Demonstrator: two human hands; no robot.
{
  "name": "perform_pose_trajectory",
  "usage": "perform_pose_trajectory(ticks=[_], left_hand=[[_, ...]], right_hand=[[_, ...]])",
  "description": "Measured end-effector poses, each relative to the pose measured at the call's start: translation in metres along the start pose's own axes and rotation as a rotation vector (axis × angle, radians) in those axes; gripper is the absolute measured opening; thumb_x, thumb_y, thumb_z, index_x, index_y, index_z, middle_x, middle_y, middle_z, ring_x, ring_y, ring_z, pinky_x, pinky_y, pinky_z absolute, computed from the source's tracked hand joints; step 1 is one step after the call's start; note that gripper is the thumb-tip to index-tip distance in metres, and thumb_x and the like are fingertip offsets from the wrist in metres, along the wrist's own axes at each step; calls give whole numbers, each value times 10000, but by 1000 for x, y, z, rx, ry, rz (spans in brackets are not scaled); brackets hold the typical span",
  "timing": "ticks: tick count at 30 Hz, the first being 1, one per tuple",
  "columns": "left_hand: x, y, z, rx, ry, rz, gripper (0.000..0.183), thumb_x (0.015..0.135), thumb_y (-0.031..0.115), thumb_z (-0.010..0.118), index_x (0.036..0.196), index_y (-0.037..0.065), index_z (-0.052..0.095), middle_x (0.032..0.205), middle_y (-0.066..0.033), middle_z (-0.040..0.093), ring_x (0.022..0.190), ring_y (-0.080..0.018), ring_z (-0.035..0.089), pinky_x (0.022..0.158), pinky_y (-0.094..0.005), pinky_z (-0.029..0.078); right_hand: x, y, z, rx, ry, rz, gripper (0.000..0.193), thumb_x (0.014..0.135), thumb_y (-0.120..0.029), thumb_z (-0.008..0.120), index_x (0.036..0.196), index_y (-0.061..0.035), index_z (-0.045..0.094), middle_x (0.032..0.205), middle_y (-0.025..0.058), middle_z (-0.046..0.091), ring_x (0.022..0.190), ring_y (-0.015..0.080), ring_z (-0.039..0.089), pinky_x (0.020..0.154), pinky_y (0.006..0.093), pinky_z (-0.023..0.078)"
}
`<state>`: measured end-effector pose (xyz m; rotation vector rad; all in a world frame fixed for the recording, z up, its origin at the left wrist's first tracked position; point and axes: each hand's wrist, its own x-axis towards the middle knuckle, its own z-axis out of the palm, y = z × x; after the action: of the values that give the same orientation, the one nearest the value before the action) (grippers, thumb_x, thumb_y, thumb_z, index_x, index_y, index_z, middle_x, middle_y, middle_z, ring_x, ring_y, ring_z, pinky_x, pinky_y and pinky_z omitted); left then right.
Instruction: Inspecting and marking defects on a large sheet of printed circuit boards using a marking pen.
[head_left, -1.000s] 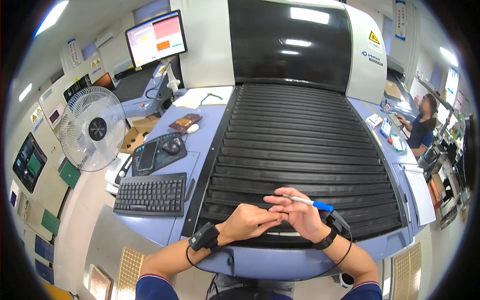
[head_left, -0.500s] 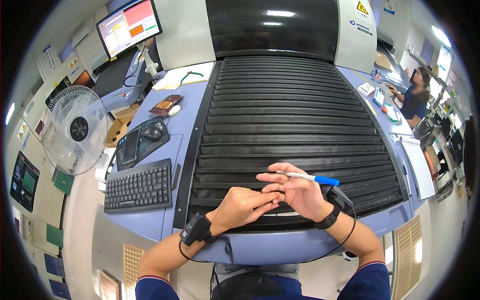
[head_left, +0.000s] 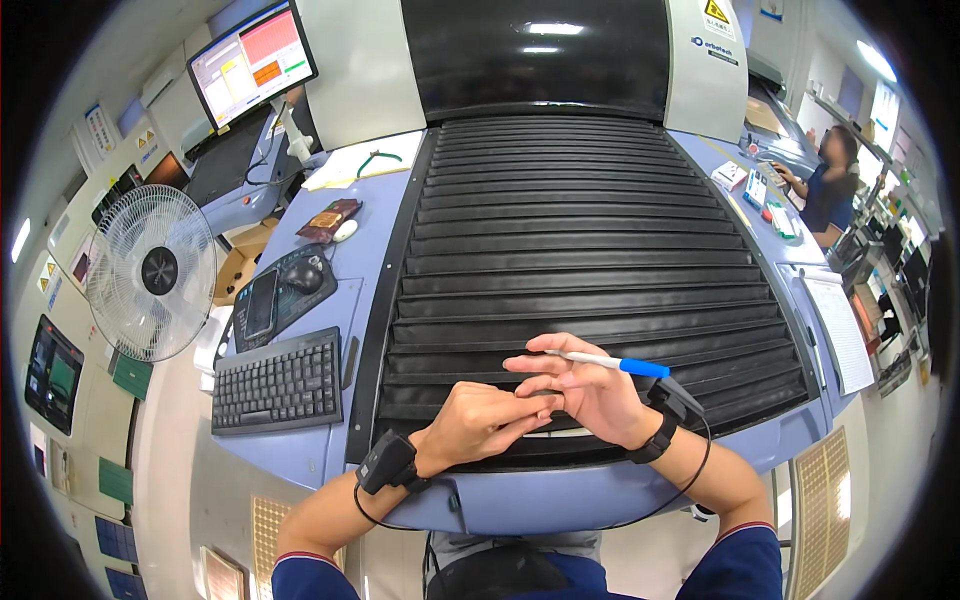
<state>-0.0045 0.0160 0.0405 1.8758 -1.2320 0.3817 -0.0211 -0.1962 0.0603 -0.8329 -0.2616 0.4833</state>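
Observation:
My right hand [head_left: 598, 398] holds a white pen with a blue cap [head_left: 610, 362] crosswise along its fingers, the cap toward the wrist. The fingers of that hand are bent, palm toward my left. My left hand [head_left: 484, 420] is closed in a pinch, its fingertips against the lower fingers of my right hand. Whatever lies between them, if anything, is too small or hidden to make out. Both hands are over the near end of a black ribbed bellows cover [head_left: 560, 300]. Each wrist wears a black strapped device with a cable.
To the left lie a black keyboard [head_left: 278, 384], a phone [head_left: 261, 304], a mouse [head_left: 303, 275] and a brown packet [head_left: 328, 220]. A fan [head_left: 150, 272] stands beyond them. On the right are a paper pad [head_left: 838, 330], small boxes [head_left: 757, 190] and a co-worker [head_left: 830, 185] farther off.
The view has shifted slightly. My hands stay together, with the right fingers bent a little more and the pen slightly farther left and lower. The left hand keeps its pinch.

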Motion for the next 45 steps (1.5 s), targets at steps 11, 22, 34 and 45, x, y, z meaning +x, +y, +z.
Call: perform_pose_trajectory(ticks=[11, 22, 34, 45], left_hand=[[3, 4, -1, 30, -17, 35, 174, 811, 121, 810, 964, 72, 743, 681, -66, 688, 563, -234, 655, 501, -329, 513], [6, 5, -1, -9, 27, 32, 124, 826, 123, 808, 828, 46, 711, 636, -84, 633, 517, -258, 591, 470, -360, 440], [15, -20, -37, -20, 390, -342, 84, 897, 12, 711, 957, -15, 661, 988, -121, 752, 745, -154, 730, 669, -266, 574], [-1, -62, -45, 688, 297, -581, 658, 943, 352, 628, 1431, -28, 403, 1458, -293, 475, 1303, -414, 523, 1102, -532, 378]], right_hand=[[0, 1, -4, -15, -11, 9, 497, 886, -91, 574, 1368, -20, 478, 1370, 262, 573, 1098, 275, 668, 869, 380, 577], [1, -2, -3, -6, -24, -2, 489, 882, -95, 573, 1359, -18, 493, 1382, 265, 564, 1094, 280, 672, 917, 399, 564], [15, -35, -51, -328, 245, -374, 355, 1055, -243, 468, 1323, -14, 507, 1291, 213, 634, 1037, 271, 701, 859, 361, 595], [16, -63, -93, -1373, 701, -555, 349, 932, -201, 719, 1196, 13, 641, 1169, 197, 706, 1037, 249, 692, 904, 333, 527]])
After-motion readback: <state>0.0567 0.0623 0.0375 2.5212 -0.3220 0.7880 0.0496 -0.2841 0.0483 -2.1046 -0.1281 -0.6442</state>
